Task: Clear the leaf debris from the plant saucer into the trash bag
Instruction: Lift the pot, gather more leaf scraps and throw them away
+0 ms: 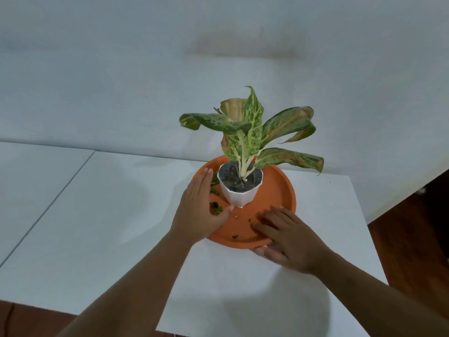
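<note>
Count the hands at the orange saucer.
2. The left hand lies over the saucer's left side, beside the white pot. The right hand is at the near rim, fingers inside. Neither is hidden.

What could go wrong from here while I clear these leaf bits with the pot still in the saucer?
1. The white pot stands in the orange saucer with a tall plant; if your right hand, straddling the near rim, tilts it, the pot may topple and spill soil.
2. Your left hand is close to the pot and could knock it.
3. Leaf bits may scatter onto the table; no trash bag is in view.
</note>
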